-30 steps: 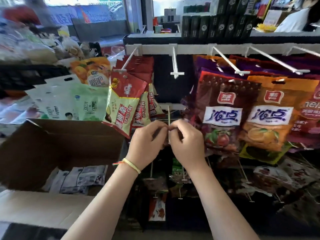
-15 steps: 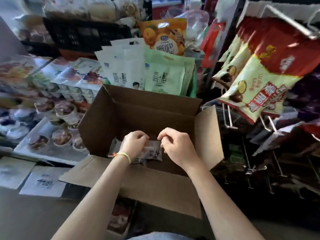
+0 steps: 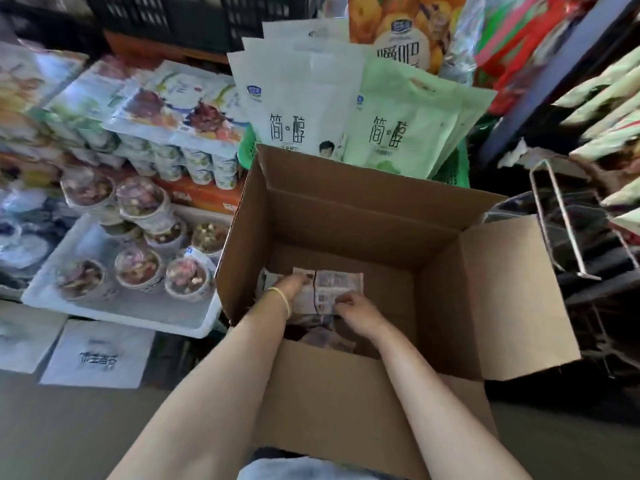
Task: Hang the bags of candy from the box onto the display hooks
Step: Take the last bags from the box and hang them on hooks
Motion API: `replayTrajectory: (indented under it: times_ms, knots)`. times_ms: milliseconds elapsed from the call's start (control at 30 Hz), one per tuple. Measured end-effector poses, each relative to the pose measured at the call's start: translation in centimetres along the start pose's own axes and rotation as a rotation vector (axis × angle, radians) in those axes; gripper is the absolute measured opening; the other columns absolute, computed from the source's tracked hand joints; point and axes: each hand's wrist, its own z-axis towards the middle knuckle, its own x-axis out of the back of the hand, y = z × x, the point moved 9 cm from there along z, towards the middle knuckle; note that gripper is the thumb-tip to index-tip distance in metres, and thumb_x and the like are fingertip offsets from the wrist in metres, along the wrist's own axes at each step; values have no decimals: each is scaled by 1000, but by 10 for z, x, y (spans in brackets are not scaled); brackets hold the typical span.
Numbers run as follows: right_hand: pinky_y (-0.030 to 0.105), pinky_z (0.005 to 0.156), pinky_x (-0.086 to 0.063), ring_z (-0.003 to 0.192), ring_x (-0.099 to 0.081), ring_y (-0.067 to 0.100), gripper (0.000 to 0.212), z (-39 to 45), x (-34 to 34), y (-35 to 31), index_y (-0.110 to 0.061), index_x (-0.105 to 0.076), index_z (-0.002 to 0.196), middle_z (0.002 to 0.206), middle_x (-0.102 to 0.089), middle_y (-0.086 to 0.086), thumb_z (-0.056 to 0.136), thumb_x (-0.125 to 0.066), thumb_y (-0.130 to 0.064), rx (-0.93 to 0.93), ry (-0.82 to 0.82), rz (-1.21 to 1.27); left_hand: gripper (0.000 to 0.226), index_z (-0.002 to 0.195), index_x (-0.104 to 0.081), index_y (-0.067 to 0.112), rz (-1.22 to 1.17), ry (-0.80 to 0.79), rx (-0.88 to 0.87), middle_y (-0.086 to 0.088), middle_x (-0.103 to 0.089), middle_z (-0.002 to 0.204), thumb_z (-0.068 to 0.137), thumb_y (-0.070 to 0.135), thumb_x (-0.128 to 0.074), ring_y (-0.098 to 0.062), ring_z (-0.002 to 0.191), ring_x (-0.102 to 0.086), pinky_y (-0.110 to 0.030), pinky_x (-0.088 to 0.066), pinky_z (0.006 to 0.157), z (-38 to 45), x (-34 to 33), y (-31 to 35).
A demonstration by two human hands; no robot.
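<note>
**Two hands down in the box, back for more candy**

Head view: swung away from the hook rack a second ago, now deep inside the cardboard box. Left hand lying on the pale candy bags at the bottom, fingers hidden, grip impossible to tell. Right hand pinching a bag's near edge. Means another pick-up under way, nothing lifted yet. Crinkly printed film, flat pouches; matte brown corrugated walls; thin wire display hooks off right, bare.

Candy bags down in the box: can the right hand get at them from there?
Probably yes. The cardboard box stands open with flaps folded out, and the right hand is already at the near edge of the candy bags.
</note>
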Motion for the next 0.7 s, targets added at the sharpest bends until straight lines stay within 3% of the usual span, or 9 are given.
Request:
replayTrajectory:
  times_ms: [33,100,200,267,367,400,533,600,700]
  knots:
    - [26,76,-38,105,-56,23,23,0,4,0,-10,-61,119,112,-59,5,100,-54,-21,-12,19,30,41,123,-58,2,20,-5,17,-18,-63,116,92,28,-61,-33,102,-62,-40,-48,96,-28,-4,6]
    - [27,75,-42,101,-59,24,13,1,13,4,-15,-61,109,105,-59,4,99,-56,-20,-22,66,89,41,136,-51,0,58,-33,0,-16,-56,122,101,20,-53,-32,107,-56,-38,-46,97,-59,-10,19]
    - [32,75,-47,102,-65,31,7,3,17,10,-15,-61,101,106,-65,10,98,-56,-19,-38,101,146,37,138,-47,0,128,-56,4,-13,-51,111,104,14,-45,-29,97,-50,-37,-42,87,-59,-15,21]
    - [33,75,-49,100,-67,31,10,5,14,15,-14,-62,102,108,-67,11,99,-54,-20,-57,98,180,30,133,-47,4,114,-36,44,-12,-53,111,105,13,-44,-30,95,-52,-39,-45,86,-57,-14,16]
    - [34,77,-49,101,-66,30,8,3,12,17,-18,-60,98,104,-66,8,100,-53,-21,-56,92,204,11,112,-44,8,25,-36,94,-7,-43,82,103,14,-46,-23,67,-41,-31,-40,60,-51,-14,6]
    - [34,77,-49,100,-67,30,9,4,11,17,-19,-60,96,103,-65,7,100,-53,-20,-54,92,206,13,110,-45,7,-2,-54,107,-7,-41,80,102,16,-48,-22,65,-39,-30,-39,58,-50,-15,4]
    - [37,78,-51,99,-67,30,13,5,11,15,-15,-64,100,106,-68,10,101,-52,-20,-47,94,227,31,124,-50,4,-58,-76,103,-14,-48,109,98,19,-56,-29,93,-50,-40,-50,91,-45,-20,5]
    - [34,76,-49,100,-67,31,20,6,13,14,-9,-66,107,107,-67,12,101,-51,-21,-39,100,233,39,137,-46,8,48,-53,78,-13,-49,108,100,19,-52,-30,92,-49,-43,-48,94,-40,-18,6]
    - [33,75,-49,99,-67,31,23,7,16,15,-5,-65,112,108,-67,14,102,-51,-20,-41,110,230,40,139,-45,7,48,-85,90,-13,-51,111,101,19,-49,-30,80,-47,-45,-47,89,-39,-22,8]
